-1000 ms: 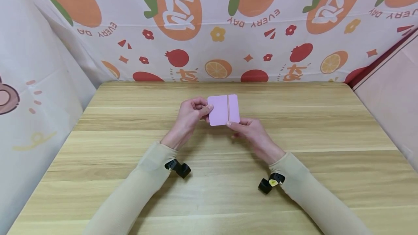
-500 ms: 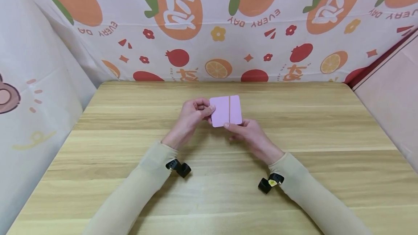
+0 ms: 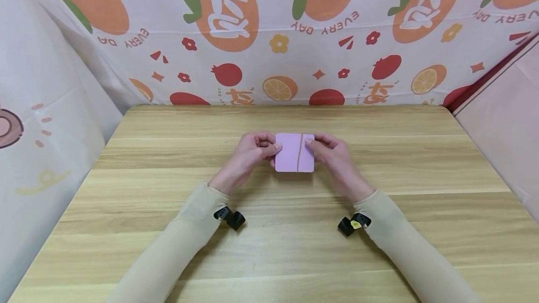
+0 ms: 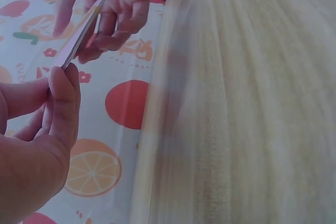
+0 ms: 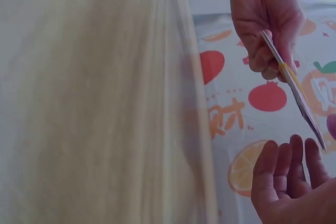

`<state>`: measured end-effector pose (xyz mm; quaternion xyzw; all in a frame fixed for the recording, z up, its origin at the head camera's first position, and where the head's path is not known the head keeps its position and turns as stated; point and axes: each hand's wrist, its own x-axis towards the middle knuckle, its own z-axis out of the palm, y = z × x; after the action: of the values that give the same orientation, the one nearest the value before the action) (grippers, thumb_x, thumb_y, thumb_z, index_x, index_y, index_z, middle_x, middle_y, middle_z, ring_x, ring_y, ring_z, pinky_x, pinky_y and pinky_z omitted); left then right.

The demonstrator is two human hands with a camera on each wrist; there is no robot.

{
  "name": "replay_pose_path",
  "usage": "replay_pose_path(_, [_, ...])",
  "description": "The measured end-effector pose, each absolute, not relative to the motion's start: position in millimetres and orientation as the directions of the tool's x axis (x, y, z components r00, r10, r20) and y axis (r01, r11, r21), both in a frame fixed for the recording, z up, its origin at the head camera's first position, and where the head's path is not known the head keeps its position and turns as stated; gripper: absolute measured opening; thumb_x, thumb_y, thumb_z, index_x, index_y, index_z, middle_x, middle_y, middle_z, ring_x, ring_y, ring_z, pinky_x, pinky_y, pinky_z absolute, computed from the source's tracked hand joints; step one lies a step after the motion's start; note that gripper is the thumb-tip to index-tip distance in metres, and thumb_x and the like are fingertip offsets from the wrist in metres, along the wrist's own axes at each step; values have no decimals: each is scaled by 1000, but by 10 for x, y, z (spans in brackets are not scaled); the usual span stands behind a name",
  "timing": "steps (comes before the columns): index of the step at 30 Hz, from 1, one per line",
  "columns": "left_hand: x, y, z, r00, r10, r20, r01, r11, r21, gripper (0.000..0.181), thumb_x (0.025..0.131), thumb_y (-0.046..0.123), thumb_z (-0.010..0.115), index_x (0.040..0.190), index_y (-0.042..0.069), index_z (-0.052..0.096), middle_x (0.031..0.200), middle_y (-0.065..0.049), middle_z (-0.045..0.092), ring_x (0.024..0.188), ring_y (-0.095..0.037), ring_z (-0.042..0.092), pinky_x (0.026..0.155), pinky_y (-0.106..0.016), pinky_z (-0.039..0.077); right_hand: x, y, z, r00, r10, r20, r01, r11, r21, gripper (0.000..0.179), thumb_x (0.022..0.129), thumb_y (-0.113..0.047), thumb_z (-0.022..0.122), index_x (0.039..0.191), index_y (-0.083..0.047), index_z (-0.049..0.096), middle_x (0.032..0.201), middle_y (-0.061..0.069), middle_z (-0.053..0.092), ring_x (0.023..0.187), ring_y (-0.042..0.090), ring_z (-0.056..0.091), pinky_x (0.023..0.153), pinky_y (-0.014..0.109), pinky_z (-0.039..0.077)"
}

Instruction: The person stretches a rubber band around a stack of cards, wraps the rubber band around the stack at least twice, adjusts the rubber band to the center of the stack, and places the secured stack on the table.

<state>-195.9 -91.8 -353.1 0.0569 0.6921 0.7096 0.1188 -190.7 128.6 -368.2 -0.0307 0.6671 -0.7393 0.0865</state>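
A thin pink square pad with rounded corners (image 3: 288, 153) is held up over the table, its thin edge showing in both wrist views. Around it, right of the middle, runs a narrow tan rubber band (image 3: 300, 153), slightly slanted. My left hand (image 3: 257, 151) pinches the pad's left edge, thumb in front and fingers behind. On the opposite side is my right hand (image 3: 337, 155), its thumb overlapping the pad beside the band in the head view. In the right wrist view the right fingers (image 5: 281, 174) are loosely extended, a small gap from the pad's near end.
A wood-grain table (image 3: 269, 256) lies beneath both forearms. Behind its far edge hangs a white cloth printed with fruit (image 3: 248, 60). A pale cloth (image 3: 46, 106) borders the left side and a pale panel (image 3: 505, 120) the right. Each wrist wears a black camera strap.
My right hand has let go of the pad's lower edge and moved up to its right side. The pad has come slightly lower and straighter, and the band now slants. My left hand keeps its pinch.
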Motion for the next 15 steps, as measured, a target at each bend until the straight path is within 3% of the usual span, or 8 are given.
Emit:
replay_pose_path(5, [-1944,-913,-3554,-953,294,-73,-78,-6,997,5,92,-1,63,89,-4,61,76,-10,62,62,-16,57,61,-29,52,-1929,1329,-3670,-990,-138,-2,10,-54,-998,33,94,-21,68,118,2,64,111,8,65,99,18,58,87,39,52])
replay_pose_path(15, [-1917,-879,-3582,-932,360,-50,-50,8,999,6,91,-2,64,87,-5,61,74,-8,62,58,-15,56,58,-27,51,-1926,1351,-3686,-993,-117,30,-34,38,-999,31,90,-22,73,109,2,70,100,4,68,93,15,59,75,24,52])
